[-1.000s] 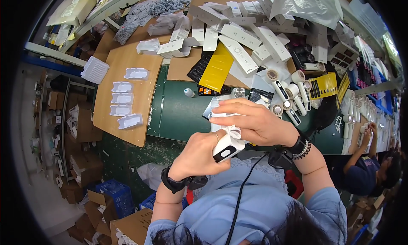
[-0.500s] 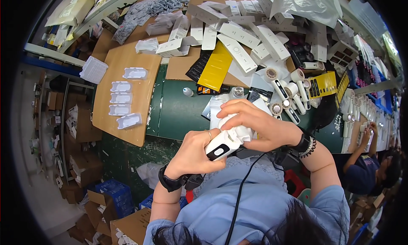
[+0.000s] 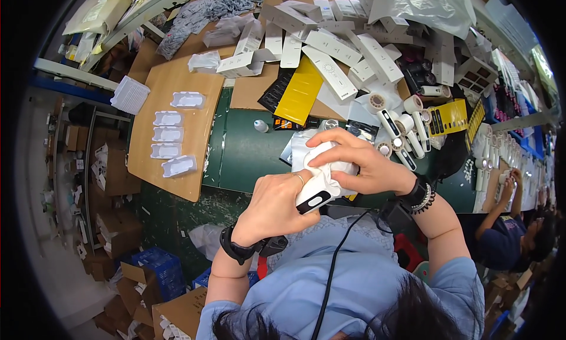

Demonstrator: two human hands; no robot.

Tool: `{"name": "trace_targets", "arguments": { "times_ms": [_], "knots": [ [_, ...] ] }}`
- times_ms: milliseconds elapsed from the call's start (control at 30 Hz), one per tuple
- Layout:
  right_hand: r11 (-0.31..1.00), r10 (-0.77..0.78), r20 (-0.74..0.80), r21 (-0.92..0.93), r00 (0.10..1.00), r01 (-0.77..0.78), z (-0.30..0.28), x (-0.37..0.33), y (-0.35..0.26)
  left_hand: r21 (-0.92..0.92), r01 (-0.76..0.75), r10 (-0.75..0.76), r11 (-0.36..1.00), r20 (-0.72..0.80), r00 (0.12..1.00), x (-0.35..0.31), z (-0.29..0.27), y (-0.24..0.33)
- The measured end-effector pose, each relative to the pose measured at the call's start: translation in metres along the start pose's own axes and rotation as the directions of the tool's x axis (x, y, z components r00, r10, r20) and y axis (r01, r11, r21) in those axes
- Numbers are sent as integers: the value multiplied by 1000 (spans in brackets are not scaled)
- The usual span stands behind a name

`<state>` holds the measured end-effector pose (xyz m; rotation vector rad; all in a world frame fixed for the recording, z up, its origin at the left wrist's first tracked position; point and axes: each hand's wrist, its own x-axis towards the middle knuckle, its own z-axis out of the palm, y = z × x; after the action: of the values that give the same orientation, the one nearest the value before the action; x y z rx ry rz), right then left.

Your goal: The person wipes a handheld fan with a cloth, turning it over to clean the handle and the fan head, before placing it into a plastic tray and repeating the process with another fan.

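One bare left hand [image 3: 274,203] gripping a white plastic device with black panel [image 3: 316,199], panel end showing beside the palm, bare right hand [image 3: 370,164] clasping its white upper end, that part mostly hidden from me.

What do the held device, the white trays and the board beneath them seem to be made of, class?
Held device: probably hard plastic; it looks white, smooth and rigid.
White trays: likely thin moulded plastic, judging by their shaped edges and slight sheen.
Board: wood or wood-look laminate; its tan surface has a soft shine.
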<state>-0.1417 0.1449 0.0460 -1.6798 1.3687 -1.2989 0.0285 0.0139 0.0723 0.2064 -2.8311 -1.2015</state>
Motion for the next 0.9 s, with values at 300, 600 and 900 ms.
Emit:
{"name": "trace_targets", "arguments": {
  "times_ms": [300, 600, 900],
  "knots": [
    [975, -112, -260, -215, 959, 55, 18, 2, 12, 99, -65, 69, 993, -37, 997, 1, 8, 5],
    [864, -365, -465, -492, 807, 107, -11, 1, -42, 66, -341, 340, 938, -377, 862, 1, 16, 0],
    [911, -329, -427, -378, 842, 164, 32, -7, -50, 132, -297, 325, 946, -438, 838, 0, 17, -4]
  ]
}}
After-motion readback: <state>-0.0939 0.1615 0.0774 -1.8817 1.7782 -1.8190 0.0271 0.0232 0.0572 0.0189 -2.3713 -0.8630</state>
